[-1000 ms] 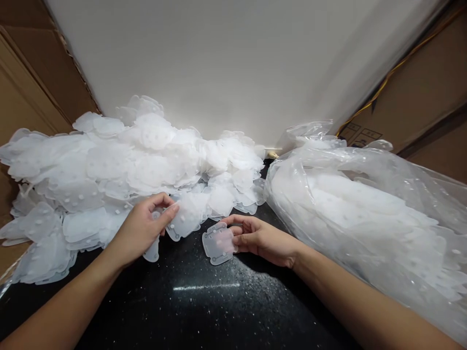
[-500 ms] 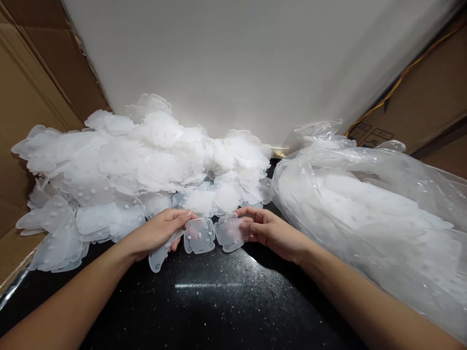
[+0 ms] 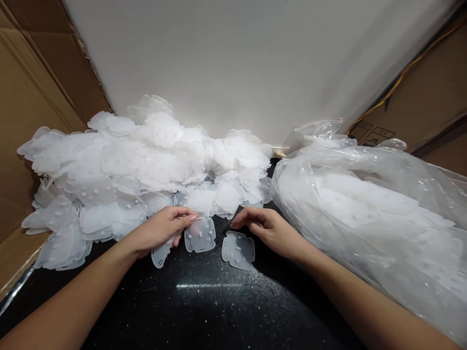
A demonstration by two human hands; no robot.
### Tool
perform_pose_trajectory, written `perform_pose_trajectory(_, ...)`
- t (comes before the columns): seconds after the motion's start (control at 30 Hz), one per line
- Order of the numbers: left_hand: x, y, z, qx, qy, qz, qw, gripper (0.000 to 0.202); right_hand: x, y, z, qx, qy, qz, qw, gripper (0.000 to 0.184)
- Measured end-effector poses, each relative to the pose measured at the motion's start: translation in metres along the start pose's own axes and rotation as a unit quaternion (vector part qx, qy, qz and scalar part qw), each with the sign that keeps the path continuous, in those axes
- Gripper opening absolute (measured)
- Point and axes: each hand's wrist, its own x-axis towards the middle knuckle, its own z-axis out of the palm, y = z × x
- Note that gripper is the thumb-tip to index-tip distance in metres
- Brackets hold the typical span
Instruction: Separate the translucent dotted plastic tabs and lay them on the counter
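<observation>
My left hand is closed on a translucent plastic sheet piece, a rounded square with small raised bumps, pinched at its upper left corner. Another translucent piece sticks out below the same hand. A loose plastic piece of the same kind lies on the black speckled tabletop. Just above and right of it hovers my right hand, fingers bent and apart, with nothing visible in them. Its thumb partly hides behind the fingers.
A large heap of translucent plastic pieces spreads along the white wall. On the right lies a clear plastic bag full of white pieces. Cardboard stands at the left, and a cardboard box at the right.
My right hand has let go of its plastic piece, which now lies lower on the tabletop. The left hand has barely moved and keeps its pieces.
</observation>
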Motion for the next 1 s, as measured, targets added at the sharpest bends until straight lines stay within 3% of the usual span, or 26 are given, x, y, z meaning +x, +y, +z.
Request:
perform_pose_trajectory(0.1,0.0,0.002,0.007,0.057,0.069,0.061,0.994,0.036,0.0,-0.002,0.007,0.019,0.049,-0.021,0.998,0.015)
perform_pose_trajectory(0.23,-0.009,0.01,0.029,0.096,0.153,0.161,0.97,0.029,-0.005,-0.012,0.021,0.115,-0.022,0.015,0.993,0.029)
perform_pose_trajectory(0.3,-0.014,0.015,0.038,0.095,0.134,0.18,0.97,0.027,-0.007,-0.018,0.024,0.109,-0.041,0.005,0.993,0.017)
perform_pose_trajectory(0.37,-0.017,0.016,0.041,0.075,0.112,0.182,0.974,0.028,-0.007,-0.02,0.02,0.064,-0.021,-0.059,0.996,0.009)
perform_pose_trajectory(0.47,-0.012,0.013,0.029,0.051,0.122,0.151,0.98,0.033,-0.006,-0.019,0.005,0.021,-0.002,-0.122,0.992,0.021)
perform_pose_trajectory(0.6,0.0,0.003,-0.001,0.105,0.196,0.115,0.968,0.048,-0.003,-0.011,-0.012,0.043,0.008,-0.061,0.997,0.03)
perform_pose_trajectory(0.73,0.009,-0.005,-0.013,0.225,0.279,0.141,0.923,0.025,0.001,-0.005,-0.014,0.073,0.005,-0.017,0.997,0.031)
perform_pose_trajectory(0.8,0.012,-0.008,-0.012,0.265,0.282,0.146,0.91,0.021,0.002,-0.003,-0.011,0.08,0.02,0.0,0.997,0.029)
perform_pose_trajectory(1.0,0.018,-0.017,-0.005,0.342,0.24,0.124,0.9,0.036,0.005,0.002,-0.01,0.075,0.074,0.035,0.994,0.032)
